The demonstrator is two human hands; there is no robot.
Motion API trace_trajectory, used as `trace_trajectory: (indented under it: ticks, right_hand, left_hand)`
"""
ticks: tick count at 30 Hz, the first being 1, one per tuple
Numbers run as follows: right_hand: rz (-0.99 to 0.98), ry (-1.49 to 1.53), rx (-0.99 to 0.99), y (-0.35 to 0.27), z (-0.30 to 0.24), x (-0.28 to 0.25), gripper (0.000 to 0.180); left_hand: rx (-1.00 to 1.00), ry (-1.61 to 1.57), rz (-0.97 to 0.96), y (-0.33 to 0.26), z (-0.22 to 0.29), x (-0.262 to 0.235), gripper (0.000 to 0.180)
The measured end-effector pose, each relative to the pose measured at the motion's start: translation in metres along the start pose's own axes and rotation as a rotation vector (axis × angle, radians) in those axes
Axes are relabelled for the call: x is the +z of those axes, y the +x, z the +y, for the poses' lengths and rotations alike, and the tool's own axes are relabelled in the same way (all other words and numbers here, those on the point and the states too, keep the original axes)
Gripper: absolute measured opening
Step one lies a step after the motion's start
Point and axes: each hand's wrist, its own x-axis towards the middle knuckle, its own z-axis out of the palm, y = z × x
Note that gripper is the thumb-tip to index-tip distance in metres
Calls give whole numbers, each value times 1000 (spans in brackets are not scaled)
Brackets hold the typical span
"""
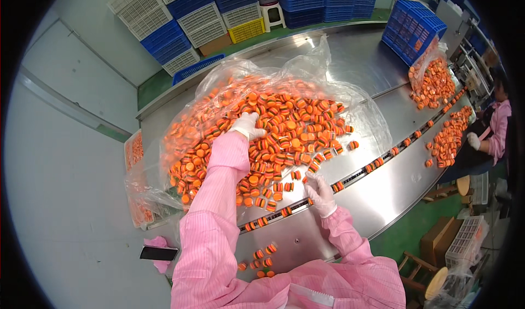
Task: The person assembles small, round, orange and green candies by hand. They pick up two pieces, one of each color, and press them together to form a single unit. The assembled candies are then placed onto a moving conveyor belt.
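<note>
A large heap of small orange, burger-shaped sweets (292,126) with dark and green stripes lies on a clear plastic sheet or bag (374,120) on the steel table. My left hand (248,126), in a white glove, rests on the middle of the heap, thumb apart from the fingers; no sweet shows clearly in its grasp. A narrow slotted conveyor track (299,205) runs diagonally in front of the heap, carrying single sweets in a row. Over its near edge is my gloved right hand (321,194), fingers apart, close to a few loose sweets (284,187).
Several loose sweets (262,258) lie on my side of the track. A tilted blue crate (413,30) stands at the far right, near more sweets (451,136) and a seated person in pink (497,126). Stacked crates (199,22) line the back; a phone (158,254) is at lower left.
</note>
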Motion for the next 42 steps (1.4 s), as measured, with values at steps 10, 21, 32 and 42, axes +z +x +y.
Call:
trace_trajectory:
  ticks: [10,21,32,42]
  right_hand:
    - [271,-563,203,-95,35,-89,37]
    - [325,-979,269,-112,60,-148,57]
    - [496,-818,-114,-64,-9,-164,53]
    - [-333,-9,-229,-51,-83,28,31]
  left_hand:
    - [-167,328,403,0,7,53,18]
    - [-415,179,436,16,21,69,26]
    - [-7,-1180,392,-80,-13,39,43]
    - [133,-2287,-38,-248,48,132,47]
